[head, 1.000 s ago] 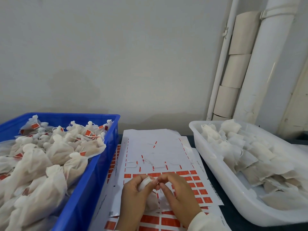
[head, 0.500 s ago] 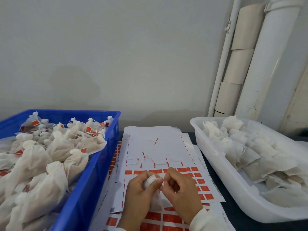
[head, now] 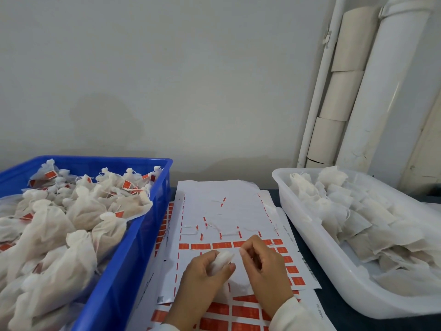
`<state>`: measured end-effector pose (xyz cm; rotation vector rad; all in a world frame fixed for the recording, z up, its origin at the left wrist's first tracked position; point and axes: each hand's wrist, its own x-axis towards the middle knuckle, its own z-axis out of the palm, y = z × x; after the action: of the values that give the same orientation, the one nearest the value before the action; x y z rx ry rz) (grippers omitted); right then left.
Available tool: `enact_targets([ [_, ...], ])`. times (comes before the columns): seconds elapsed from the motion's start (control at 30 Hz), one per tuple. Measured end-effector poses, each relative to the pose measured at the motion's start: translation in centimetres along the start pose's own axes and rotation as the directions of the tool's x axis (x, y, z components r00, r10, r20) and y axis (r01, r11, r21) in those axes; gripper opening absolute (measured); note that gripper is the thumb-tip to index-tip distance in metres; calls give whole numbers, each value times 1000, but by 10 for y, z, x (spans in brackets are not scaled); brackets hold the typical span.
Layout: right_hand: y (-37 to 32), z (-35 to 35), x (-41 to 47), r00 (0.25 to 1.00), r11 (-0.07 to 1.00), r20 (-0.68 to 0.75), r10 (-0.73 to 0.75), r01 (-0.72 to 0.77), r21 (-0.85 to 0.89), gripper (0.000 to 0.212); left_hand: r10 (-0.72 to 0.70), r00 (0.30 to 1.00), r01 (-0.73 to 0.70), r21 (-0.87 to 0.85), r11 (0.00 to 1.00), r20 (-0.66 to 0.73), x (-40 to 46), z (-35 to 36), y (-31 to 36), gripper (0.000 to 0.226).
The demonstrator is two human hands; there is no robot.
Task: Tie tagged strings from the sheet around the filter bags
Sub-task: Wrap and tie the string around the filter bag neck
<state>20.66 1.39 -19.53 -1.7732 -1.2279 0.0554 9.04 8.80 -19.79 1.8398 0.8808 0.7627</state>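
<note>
My left hand (head: 202,278) grips the gathered neck of a white filter bag (head: 223,259) over the tag sheet (head: 222,211). Its body hangs below the fingers. Just to the right, my right hand (head: 262,266) has its fingers curled, the fingertips pinched as on a thin string; the string itself is too fine to see. The white sheet lies in the middle of the table, with rows of orange tags (head: 205,246) and loose white strings on it.
A blue crate (head: 143,235) on the left holds several tied bags with orange tags. A white tub (head: 310,237) on the right holds several untied filter bags. More tag sheets (head: 238,314) lie under the top one. White pipes (head: 372,91) stand at the back right.
My hands have drawn slightly apart; the right hand has pulled a little to the right of the bag's neck. The bag stays in my left hand.
</note>
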Motion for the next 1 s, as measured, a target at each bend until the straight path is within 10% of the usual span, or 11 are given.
enact_targets([
  [0.4, -4, 1, -2, 991, 977, 56, -123, 131, -166, 12, -138, 977, 205, -553, 807, 161, 0, -10, 11, 22],
  [0.6, -12, -2, -2, 908, 845, 164, -386, 419, -332, 31, -112, 993, 90, -370, 925, -39, 3, -6, 11, 7],
  [1.0, -10, -17, 2, 778, 675, 177, -602, 615, -407, 9, 21, 996, -16, -54, 998, 87, -1, -5, 3, 14],
])
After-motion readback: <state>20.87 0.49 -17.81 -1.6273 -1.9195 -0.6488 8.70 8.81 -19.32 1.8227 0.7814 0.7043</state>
